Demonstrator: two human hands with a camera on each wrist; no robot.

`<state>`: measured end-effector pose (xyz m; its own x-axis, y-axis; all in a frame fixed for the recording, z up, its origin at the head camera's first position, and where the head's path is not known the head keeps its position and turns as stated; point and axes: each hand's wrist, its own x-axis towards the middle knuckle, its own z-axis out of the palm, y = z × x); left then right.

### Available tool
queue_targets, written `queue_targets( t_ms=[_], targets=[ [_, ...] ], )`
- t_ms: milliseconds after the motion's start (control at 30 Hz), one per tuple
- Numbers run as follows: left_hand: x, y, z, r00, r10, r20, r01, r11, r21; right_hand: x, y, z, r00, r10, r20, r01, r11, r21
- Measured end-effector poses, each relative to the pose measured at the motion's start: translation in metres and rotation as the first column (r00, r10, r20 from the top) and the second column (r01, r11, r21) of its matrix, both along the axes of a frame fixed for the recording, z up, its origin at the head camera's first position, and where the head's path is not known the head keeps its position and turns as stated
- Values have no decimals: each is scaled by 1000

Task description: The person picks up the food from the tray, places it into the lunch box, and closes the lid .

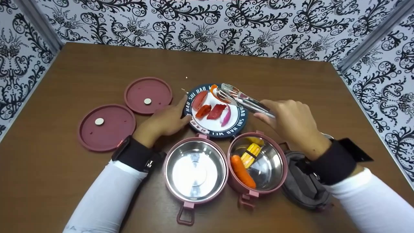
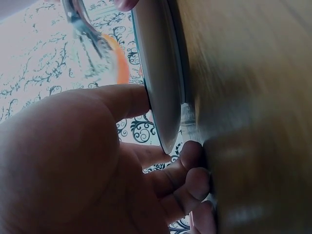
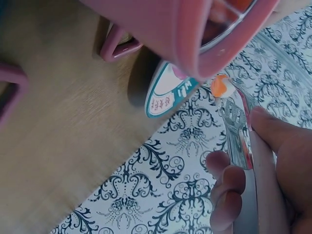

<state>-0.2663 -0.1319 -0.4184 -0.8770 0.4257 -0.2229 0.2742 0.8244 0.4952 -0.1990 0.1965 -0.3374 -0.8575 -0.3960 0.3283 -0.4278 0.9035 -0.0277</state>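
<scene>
My left hand [image 1: 168, 121] holds the left edge of a round plate [image 1: 223, 133] with dark lettering round its rim. In the left wrist view, the thumb lies against the rim and the other fingers curl near the plate's underside. On the plate are several red pieces [image 1: 216, 111] and a purple onion slice [image 1: 226, 116]. Clear-tipped tongs [image 1: 247, 101] are gripped in my right hand [image 1: 292, 121]. Between their tips, over the far side of the plate, is a curved orange-red slice [image 3: 220, 87].
Nearest me stand two pink steel-lined pots: the left pot [image 1: 195, 171] shows bare metal, and the right pot [image 1: 282, 161] contains a carrot [image 1: 242, 171] and yellow corn pieces [image 1: 251, 155]. Two pink lids [image 1: 106, 136] lie at left. A grey bag [image 1: 304, 181] sits under my right wrist.
</scene>
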Motion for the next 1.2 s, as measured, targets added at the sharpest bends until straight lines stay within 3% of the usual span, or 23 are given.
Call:
queue_targets(
  t_ms=[267, 567, 833, 1067, 1200],
  targets=[
    [2, -2, 3, 1000, 9, 24, -9, 1000, 5, 35, 18, -2, 992, 61, -112, -69, 995, -67],
    [2, -1, 0, 1000, 9, 28, -9, 1000, 6, 94, 47, -3, 977, 71, -199, -100, 986, -135],
    [1, 1, -3, 999, 10, 38, -10, 1000, -2, 140, 67, -20, 983, 14, -181, -43, 987, -154],
    [1, -1, -3, 999, 0, 37, 0, 1000, 19, 167, 80, -33, 982, -15, -187, -15, 988, -155],
    [0, -1, -2, 999, -2, 36, 1, 1000, 20, 180, 85, -31, 984, -27, -176, 2, 990, -139]
  ],
)
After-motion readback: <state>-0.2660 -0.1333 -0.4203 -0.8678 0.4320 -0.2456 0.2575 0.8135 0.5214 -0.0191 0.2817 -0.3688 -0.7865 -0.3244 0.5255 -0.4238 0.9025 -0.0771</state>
